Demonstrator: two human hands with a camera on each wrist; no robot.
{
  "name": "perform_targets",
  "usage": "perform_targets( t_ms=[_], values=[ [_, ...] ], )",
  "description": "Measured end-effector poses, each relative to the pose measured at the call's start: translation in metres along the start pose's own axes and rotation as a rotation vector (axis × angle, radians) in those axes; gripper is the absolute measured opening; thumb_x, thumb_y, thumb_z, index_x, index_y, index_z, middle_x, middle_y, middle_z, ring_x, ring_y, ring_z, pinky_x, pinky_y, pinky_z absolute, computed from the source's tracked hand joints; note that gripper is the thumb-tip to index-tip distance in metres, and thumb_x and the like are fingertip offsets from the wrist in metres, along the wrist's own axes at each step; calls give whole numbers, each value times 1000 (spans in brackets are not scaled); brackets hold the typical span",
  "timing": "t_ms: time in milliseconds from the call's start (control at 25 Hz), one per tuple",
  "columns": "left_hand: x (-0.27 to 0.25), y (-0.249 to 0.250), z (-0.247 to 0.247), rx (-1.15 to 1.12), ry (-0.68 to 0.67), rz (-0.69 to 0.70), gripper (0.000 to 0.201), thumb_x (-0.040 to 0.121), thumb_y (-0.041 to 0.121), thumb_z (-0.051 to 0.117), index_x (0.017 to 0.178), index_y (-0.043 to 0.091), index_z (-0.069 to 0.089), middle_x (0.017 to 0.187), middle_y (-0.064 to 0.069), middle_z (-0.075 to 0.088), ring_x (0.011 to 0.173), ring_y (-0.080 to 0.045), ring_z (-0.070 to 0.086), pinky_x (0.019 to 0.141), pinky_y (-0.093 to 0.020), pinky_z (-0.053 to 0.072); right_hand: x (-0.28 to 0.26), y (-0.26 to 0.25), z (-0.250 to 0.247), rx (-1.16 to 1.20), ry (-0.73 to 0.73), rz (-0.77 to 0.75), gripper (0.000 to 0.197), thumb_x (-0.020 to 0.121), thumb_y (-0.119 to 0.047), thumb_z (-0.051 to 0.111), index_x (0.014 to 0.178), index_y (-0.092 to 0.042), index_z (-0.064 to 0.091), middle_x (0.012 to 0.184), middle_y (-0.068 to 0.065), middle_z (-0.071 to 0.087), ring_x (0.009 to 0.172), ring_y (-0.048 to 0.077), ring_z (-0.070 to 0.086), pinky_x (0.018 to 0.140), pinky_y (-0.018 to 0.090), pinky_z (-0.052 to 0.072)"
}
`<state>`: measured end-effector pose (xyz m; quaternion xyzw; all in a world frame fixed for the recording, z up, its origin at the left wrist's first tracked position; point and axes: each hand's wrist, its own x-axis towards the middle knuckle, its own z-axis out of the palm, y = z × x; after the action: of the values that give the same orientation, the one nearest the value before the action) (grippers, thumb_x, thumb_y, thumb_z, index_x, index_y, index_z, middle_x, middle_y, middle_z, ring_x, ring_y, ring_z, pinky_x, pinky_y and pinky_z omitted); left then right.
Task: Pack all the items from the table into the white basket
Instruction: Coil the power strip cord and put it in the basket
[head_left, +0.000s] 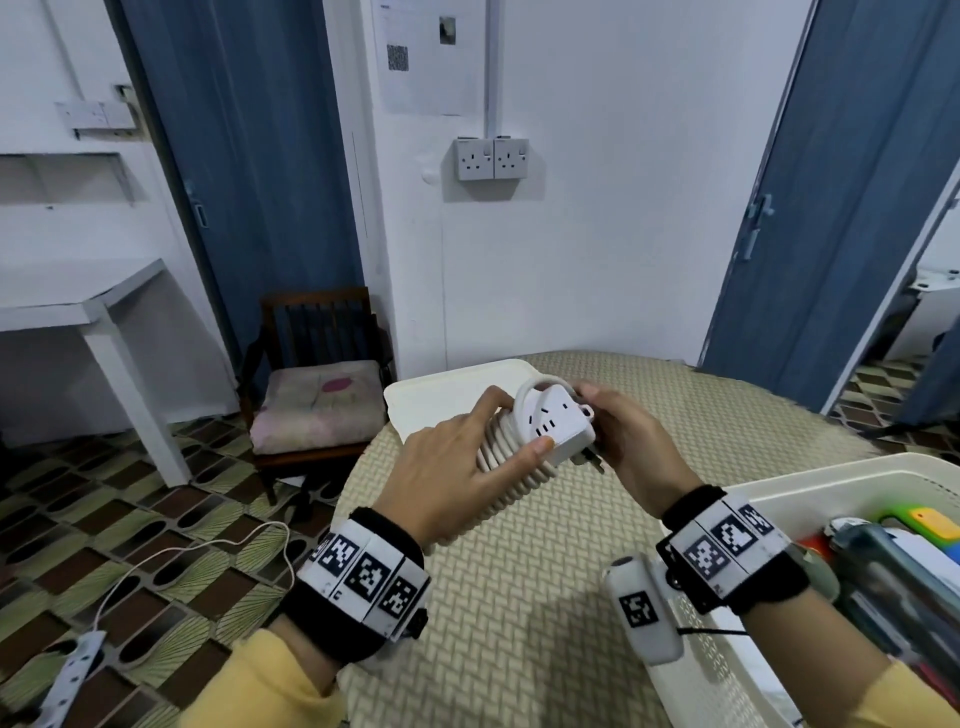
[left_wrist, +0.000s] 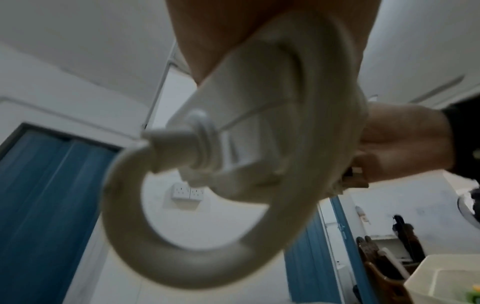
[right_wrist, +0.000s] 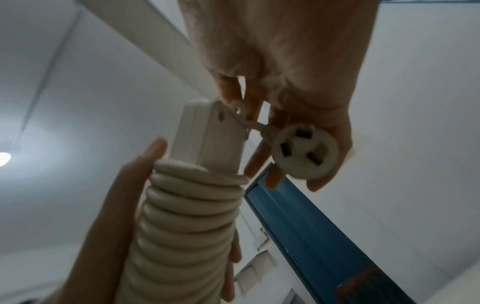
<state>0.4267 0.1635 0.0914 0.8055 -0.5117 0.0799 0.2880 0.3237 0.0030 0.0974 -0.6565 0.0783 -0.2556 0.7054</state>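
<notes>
A white power strip (head_left: 556, 423) with its cream cable (head_left: 506, 467) wound in tight coils around it is held above the woven table top (head_left: 519, 597). My left hand (head_left: 514, 426) grips the coiled part, thumb on the socket face. My right hand (head_left: 597, 426) holds the far end; in the right wrist view its fingers curl round the round plug (right_wrist: 305, 156) beside the strip (right_wrist: 207, 133). The left wrist view shows a loose cable loop (left_wrist: 155, 263) sticking out of the strip's end. The white basket (head_left: 831, 470) stands at the lower right with several items in it.
A white rectangular tray (head_left: 441, 395) lies at the table's far edge behind my hands. A wooden chair (head_left: 317, 395) stands left of the table. Another power strip (head_left: 72, 670) with its cable lies on the patterned floor. A white desk (head_left: 93, 306) is far left.
</notes>
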Motion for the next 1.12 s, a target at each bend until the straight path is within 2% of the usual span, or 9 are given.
perform_targets(
  t_ms=[80, 200, 320, 440, 560, 720, 840, 1000, 1120],
  values=[
    [0, 0, 3, -136, -23, -38, 57, 77, 79, 23, 123, 45, 28, 77, 9, 64, 75, -14, 61, 72, -34, 45, -3, 10, -6, 2, 50, 25, 29, 97, -5, 38, 106, -11, 64, 69, 7, 60, 53, 13, 53, 45, 23, 43],
    [3, 5, 8, -314, -57, -36, 55, 79, 76, 25, 131, 59, 19, 90, 12, 67, 77, -10, 62, 76, -32, 45, -9, 25, -10, -27, 155, 82, 22, 96, -4, 45, 117, -5, 50, 76, 19, 53, 52, 18, 58, 39, 23, 40],
    [13, 9, 20, -429, -39, -69, 45, 79, 78, 24, 117, 57, 38, 78, 11, 70, 72, -9, 66, 76, -37, 53, -22, 30, -10, -35, 289, 45, 15, 96, -12, 52, 109, -5, 52, 77, 18, 61, 52, 22, 56, 41, 26, 45],
    [21, 14, 41, -498, 21, -125, 38, 88, 72, 26, 105, 44, 44, 68, 7, 66, 67, -12, 66, 71, -39, 52, -39, 31, -1, 27, 392, -65, 14, 92, -18, 57, 103, -10, 55, 88, 11, 66, 72, 24, 64, 65, 39, 55],
    [20, 33, 66, -528, 52, -161, 36, 96, 59, 15, 106, 37, 41, 82, 2, 66, 80, -24, 64, 76, -41, 49, -60, 42, 11, 33, 363, -70, 31, 89, -14, 60, 116, -20, 46, 108, 0, 66, 96, 18, 65, 87, 43, 52],
    [20, 61, 100, -941, -256, -238, 62, 88, 74, 19, 121, 28, 46, 102, -10, 69, 91, -33, 68, 85, -53, 52, -91, 37, -2, -50, 442, -91, 63, 75, -16, 72, 125, -22, 34, 117, -2, 63, 100, 10, 67, 79, 23, 54],
    [16, 93, 112, -1290, -421, -247, 57, 96, 57, 24, 128, 15, 45, 121, -19, 61, 106, -29, 64, 90, -43, 54, -118, 27, -30, -228, 564, -114, 71, 64, -26, 83, 117, -20, 36, 111, 9, 64, 94, 17, 69, 78, 31, 57],
    [7, 126, 125, -1118, -584, -59, 55, 89, 62, 10, 131, 47, 42, 119, 3, 63, 105, -12, 62, 86, -29, 51, -160, 6, -74, -346, 658, -105, 60, 65, -28, 83, 110, -23, 44, 105, 20, 65, 88, 29, 70, 78, 52, 57],
    [5, 129, 159, -719, -428, 74, 54, 95, 57, 25, 144, 35, 34, 143, 6, 44, 134, -9, 37, 113, -36, 29, -192, -4, -118, -473, 742, -102, 60, 62, -31, 87, 109, -25, 51, 112, 23, 61, 90, 30, 69, 78, 49, 57]
  ],
)
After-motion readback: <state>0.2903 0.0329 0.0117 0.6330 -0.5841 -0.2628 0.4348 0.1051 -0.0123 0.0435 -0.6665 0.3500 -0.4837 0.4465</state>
